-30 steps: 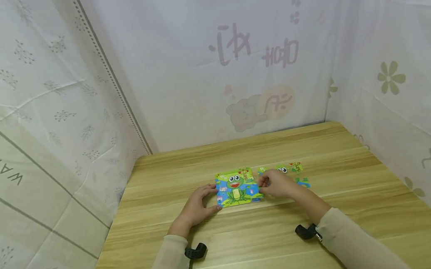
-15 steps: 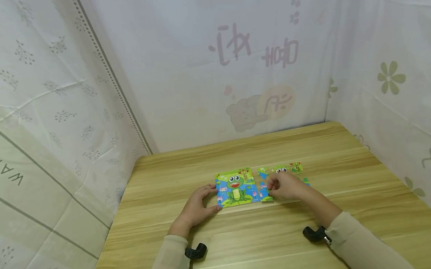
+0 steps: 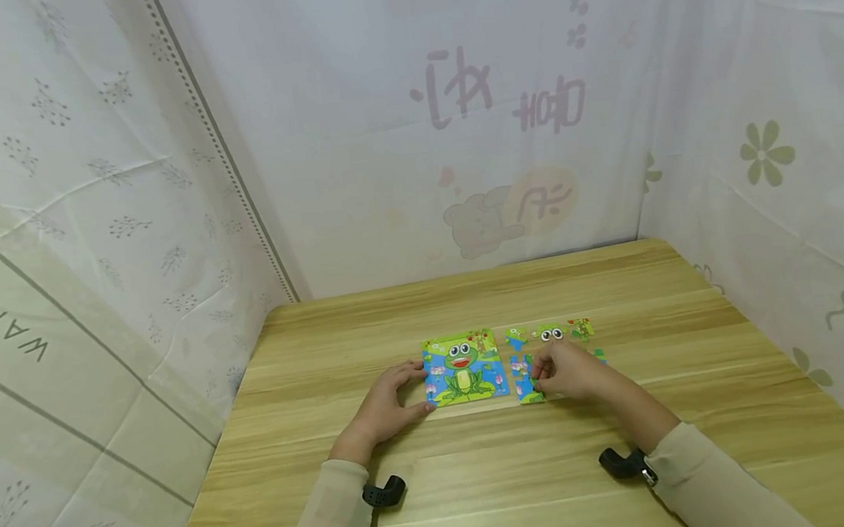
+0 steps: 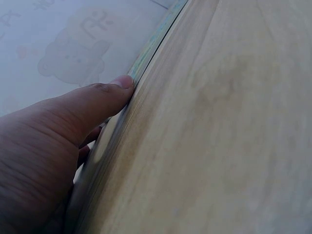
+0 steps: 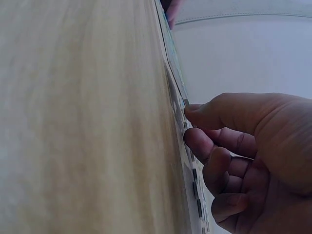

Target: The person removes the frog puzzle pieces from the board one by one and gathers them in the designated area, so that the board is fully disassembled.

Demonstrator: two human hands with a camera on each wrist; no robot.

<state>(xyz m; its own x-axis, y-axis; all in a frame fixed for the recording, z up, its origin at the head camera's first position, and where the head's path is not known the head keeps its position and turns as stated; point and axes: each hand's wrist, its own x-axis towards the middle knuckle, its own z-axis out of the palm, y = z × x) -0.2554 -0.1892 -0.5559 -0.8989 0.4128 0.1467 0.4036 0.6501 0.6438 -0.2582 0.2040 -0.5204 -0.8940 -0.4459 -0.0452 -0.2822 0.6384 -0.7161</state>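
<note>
A square frog picture board point(image 3: 463, 368) lies flat on the wooden table. My left hand point(image 3: 390, 400) rests at its left side, thumb at the lower left corner and fingertips on the left edge; the left wrist view shows the thumb point(image 4: 105, 97) touching that edge. Right of the board, my right hand point(image 3: 569, 367) pinches a blue and green puzzle piece point(image 3: 528, 391) between thumb and finger, low over the table. Its other fingers are curled in the right wrist view. Beside it lies a piece with pink flowers point(image 3: 520, 364), partly hidden by the hand.
Loose puzzle pieces lie around the right hand: a blue-green corner piece point(image 3: 516, 338), one with frog eyes point(image 3: 551, 334), and a tree piece point(image 3: 581, 330). Others are partly covered by the hand. Printed curtains point(image 3: 357, 178) hang behind the wooden table point(image 3: 481, 480).
My right hand has moved right, away from the frog board's right edge, then slightly nearer to me, carrying the puzzle piece. The left hand has stayed put.
</note>
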